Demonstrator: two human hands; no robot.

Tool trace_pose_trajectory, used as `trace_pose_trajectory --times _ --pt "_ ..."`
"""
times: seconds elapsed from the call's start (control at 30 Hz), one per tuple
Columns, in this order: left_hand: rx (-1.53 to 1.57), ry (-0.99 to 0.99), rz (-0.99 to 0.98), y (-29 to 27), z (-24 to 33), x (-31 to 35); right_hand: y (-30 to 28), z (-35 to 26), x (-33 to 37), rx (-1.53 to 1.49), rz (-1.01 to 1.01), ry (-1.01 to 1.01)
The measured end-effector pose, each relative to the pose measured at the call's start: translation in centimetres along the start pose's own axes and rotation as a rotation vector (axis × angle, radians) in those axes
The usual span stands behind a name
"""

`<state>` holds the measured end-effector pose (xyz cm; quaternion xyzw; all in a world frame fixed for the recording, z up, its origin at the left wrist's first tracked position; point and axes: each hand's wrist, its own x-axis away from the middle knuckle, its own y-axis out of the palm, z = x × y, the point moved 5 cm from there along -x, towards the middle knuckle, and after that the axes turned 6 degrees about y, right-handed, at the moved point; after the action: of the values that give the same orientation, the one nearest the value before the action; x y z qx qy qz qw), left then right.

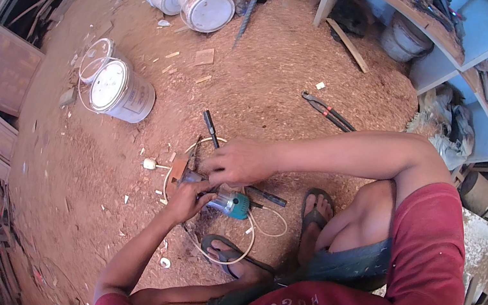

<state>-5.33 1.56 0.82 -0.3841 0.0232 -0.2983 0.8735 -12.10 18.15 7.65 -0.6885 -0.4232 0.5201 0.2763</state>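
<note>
One power tool is resting at six o'clock from centre, one pair of pliers at two, one plug at eight, my left hand pinching the power tool, my right hand arching palm-down, its grip unclear.

Floor around the teal-and-silver cylindrical power tool
White plastic bucket beyond it, left; orange-and-black metal pliers beyond it, right.
</note>
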Motion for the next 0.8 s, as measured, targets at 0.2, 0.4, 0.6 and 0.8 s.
trace_pose_trajectory --times 0.2,0.4,0.6,0.8 --pt "-0.053 -0.032 0.012 0.0 -0.4 0.4 -2.8 2.2 -0.9 -0.011 -0.520 0.782" --pt "-0.015 -0.043 0.155 1.2 -1.7 0.9 -2.1 2.4 0.0 -0.073 -0.674 0.752" --pt "-0.067 -0.135 0.272 1.1 -1.3 0.5 -0.5 0.4 -1.5 -0.373 -0.698 0.745" --pt "-0.097 -0.095 0.320 1.6 -1.0 0.8 -0.5 -0.2 -1.7 -0.150 -0.617 0.803"
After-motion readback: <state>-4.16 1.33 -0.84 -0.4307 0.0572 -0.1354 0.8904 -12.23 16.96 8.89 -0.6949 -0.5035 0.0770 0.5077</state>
